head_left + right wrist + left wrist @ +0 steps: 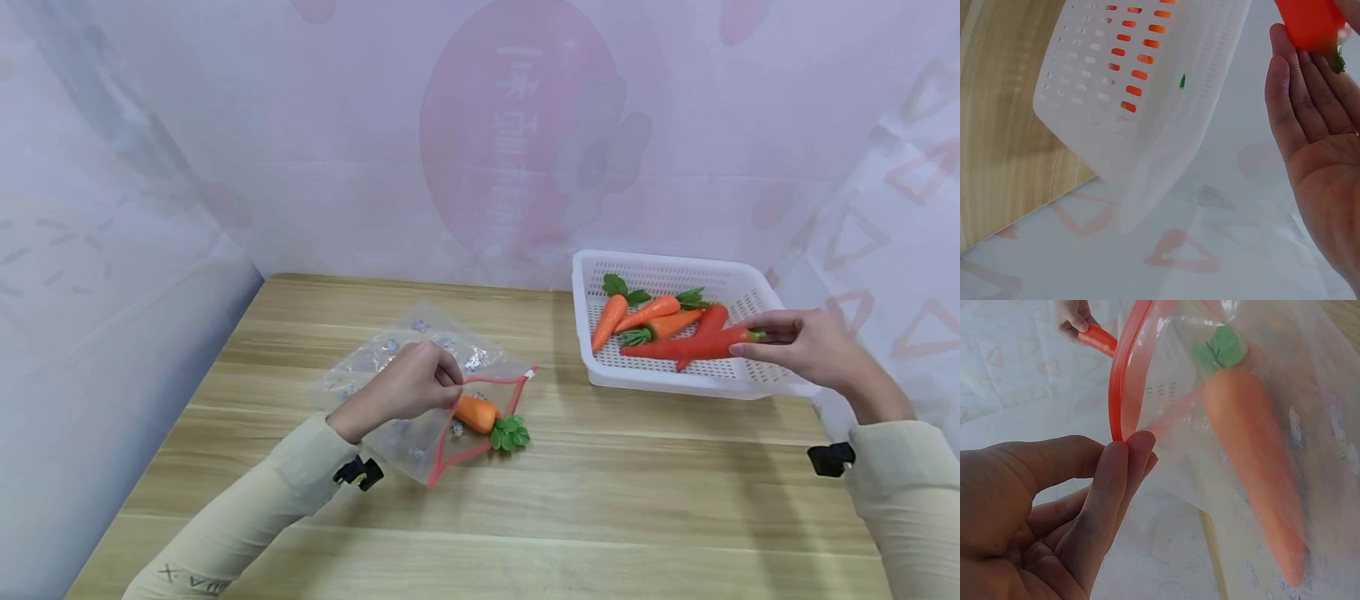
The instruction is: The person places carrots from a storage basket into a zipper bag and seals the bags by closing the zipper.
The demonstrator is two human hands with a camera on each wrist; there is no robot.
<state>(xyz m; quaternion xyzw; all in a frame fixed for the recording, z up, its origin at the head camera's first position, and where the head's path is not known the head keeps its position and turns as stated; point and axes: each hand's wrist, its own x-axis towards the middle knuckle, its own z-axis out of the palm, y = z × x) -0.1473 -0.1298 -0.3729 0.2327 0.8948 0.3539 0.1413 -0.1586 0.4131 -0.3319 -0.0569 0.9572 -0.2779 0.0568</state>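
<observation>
- Left hand (pixel 408 385): thumb and fingertips pinched together on the red-edged mouth of the clear bag (pixel 408 323).
- Right hand (pixel 802 343): thumb and fingers pinched about the stem end of the held pepper (pixel 693 344), which lies over the interior of the white basket (pixel 660 384). Whether its tip touches the contents cannot be told.
- Head view only: the complete basket contents, and the bag lying on the wooden table (pixel 540 517) to the basket's left.
- Left wrist view: the bagged carrot (pixel 1254 456) shows full length through the film, leafy top toward the mouth, tapered end deep in the bag. In the head view, the left hand and bag hide that end.
- Right wrist view: the perforated outer wall of the basket, with orange visible through the slots, and the pepper's green stem beside the fingers.
- Count, carrots: four. One in the bag; three basket carrots (pixel 609 323) within the basket.
- Count, peppers: two, both red. One held; one lower pepper (pixel 712 317) in the basket, partly beneath the held one.
- Count, containers: one bag, one basket.
</observation>
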